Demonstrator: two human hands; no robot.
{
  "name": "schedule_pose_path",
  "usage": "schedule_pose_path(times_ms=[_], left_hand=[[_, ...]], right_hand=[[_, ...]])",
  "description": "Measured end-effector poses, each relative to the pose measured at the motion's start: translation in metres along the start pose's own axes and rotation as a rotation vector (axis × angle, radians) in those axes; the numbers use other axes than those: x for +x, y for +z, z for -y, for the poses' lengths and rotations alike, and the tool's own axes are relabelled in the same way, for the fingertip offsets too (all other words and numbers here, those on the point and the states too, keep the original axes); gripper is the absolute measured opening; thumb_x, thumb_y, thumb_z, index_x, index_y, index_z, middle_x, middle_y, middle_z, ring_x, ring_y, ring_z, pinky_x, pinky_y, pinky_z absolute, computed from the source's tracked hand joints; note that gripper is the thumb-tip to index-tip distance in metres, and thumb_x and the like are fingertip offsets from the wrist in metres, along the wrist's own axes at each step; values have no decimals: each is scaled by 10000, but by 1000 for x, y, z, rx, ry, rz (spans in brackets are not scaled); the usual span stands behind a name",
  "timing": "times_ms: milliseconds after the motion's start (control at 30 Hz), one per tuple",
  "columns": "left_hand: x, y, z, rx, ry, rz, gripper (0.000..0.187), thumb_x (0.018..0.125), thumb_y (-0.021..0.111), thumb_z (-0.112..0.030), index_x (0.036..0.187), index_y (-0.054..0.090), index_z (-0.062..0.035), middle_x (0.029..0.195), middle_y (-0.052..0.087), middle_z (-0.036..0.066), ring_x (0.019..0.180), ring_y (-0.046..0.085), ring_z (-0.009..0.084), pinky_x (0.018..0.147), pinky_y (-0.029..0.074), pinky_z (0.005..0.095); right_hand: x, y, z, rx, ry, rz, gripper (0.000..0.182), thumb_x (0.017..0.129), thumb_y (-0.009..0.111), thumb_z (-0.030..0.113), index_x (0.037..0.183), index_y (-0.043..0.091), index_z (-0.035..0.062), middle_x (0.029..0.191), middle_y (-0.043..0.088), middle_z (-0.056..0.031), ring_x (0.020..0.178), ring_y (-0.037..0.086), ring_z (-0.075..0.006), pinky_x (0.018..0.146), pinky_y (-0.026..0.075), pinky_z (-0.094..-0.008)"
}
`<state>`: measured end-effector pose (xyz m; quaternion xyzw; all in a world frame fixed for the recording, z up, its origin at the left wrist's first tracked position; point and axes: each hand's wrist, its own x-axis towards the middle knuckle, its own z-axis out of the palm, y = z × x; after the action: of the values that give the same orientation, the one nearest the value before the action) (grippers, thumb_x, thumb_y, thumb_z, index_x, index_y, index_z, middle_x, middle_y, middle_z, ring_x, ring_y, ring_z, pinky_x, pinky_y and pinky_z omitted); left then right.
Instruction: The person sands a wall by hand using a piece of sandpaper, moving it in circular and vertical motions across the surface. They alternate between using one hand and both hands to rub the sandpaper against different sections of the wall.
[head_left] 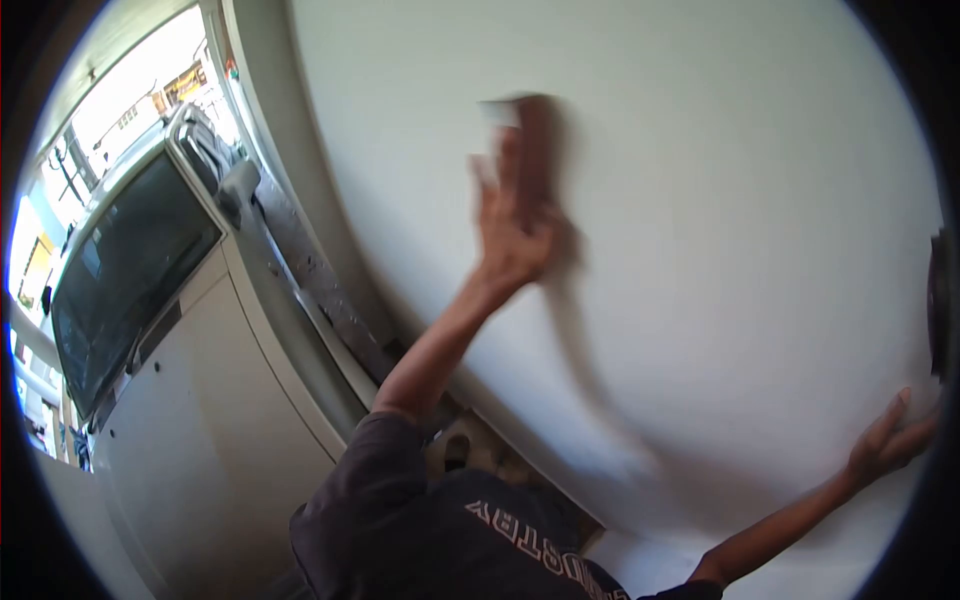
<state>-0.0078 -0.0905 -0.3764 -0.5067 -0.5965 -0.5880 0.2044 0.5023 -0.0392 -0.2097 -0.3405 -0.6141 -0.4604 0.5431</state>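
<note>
High on the pale wall [700, 200], my left hand [512, 235] holds a flat reddish-brown pad [538, 150] against the surface. The pad looks like a folded sheet of sandpaper, but motion blur smears it and the fingers. Its upper end sticks out past the fingertips, and the thumb lies by its lower end. At the far right, my right hand [885, 445] is raised near the wall with thumb and fingers apart and nothing in it. Just above it, a dark brown object [938, 305] is cut off by the view's edge.
A light-coloured car [200, 400] stands close on the left, with its windscreen [130, 280] and side mirror [238, 190] facing this way. Between car and wall runs a narrow strip of floor, where a shoe [457, 452] shows. Bright daylight enters at upper left.
</note>
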Motion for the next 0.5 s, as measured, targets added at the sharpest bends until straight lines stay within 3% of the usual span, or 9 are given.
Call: schedule_pose_path(times_ms=[67, 167, 233, 300, 333, 400, 433, 467, 500], left_hand=[[42, -25, 53, -23, -363, 189, 731, 868, 455, -225, 1527, 253, 18, 1541, 289, 266, 1436, 263, 383, 1185, 165, 501], [41, 3, 18, -52, 78, -302, 795, 855, 449, -214, 1561, 157, 3, 1615, 145, 280, 1513, 100, 406, 1228, 38, 513], [33, -3, 11, -31, 148, -202, 825, 832, 471, -218, 1558, 156, 15, 1609, 158, 287, 1507, 101, 428, 1221, 55, 537], [17, -8, 13, -19, 185, -92, 856, 809, 493, -221, 1555, 155, 27, 1603, 171, 293, 1500, 103, 449, 1214, 73, 562], [28, -4, 63, 176, 131, -276, 642, 907, 452, -319, 1434, 400, 44, 1447, 435, 310, 1395, 366, 450, 1187, 230, 467], [58, -32, 127, 16, -216, -339, 403, 926, 421, -331, 1110, 457, 26, 1105, 491, 232, 1062, 430, 369, 945, 313, 477], [65, -40, 143, -82, -370, -372, 363, 935, 406, -336, 948, 485, 17, 934, 518, 193, 896, 462, 328, 824, 354, 482], [68, -34, 148, -99, -385, -412, 404, 944, 390, -342, 786, 513, 8, 762, 546, 154, 730, 494, 287, 704, 396, 486], [64, -21, 137, -69, -260, -404, 337, 922, 391, -303, 1004, 460, 16, 1011, 483, 187, 955, 426, 333, 853, 324, 500]], right_hand=[[-3, 1, -18, -19, 3, 21, 556, 996, 589, 335, 1370, 486, -64, 1316, 540, -278, 1217, 515, -415, 1069, 368, -444], [-14, 0, -44, -158, -98, 76, 461, 1006, 577, 301, 1318, 558, -37, 1137, 627, -236, 1035, 595, -421, 960, 453, -438], [-44, -5, -96, -443, -225, 223, 462, 1015, 563, 311, 1339, 556, -19, 1198, 630, -230, 1070, 611, -406, 997, 451, -430], [-45, -8, -108, -462, -321, 288, 419, 1031, 529, 280, 1328, 571, -13, 1227, 640, -225, 1104, 625, -386, 1023, 452, -421], [-44, -8, -109, -302, -324, 240, 368, 1042, 504, 236, 1293, 601, -15, 1178, 663, -218, 1079, 642, -378, 1003, 469, -416], [-46, -9, -114, -98, -309, 183, 356, 1049, 490, 219, 1283, 607, -22, 1176, 665, -216, 1098, 639, -373, 1009, 468, -420], [-48, -9, -127, -48, -308, 178, 388, 1044, 502, 246, 1308, 584, -27, 1222, 643, -222, 1141, 618, -376, 1036, 448, -427], [-37, -5, -112, 43, -282, 156, 477, 1013, 529, 316, 1358, 519, -12, 1305, 553, -219, 1210, 546, -377, 1065, 405, -451], [-25, -2, -94, 135, -258, 131, 584, 981, 556, 387, 1408, 455, 2, 1388, 463, -215, 1279, 474, -377, 1095, 362, -475]])
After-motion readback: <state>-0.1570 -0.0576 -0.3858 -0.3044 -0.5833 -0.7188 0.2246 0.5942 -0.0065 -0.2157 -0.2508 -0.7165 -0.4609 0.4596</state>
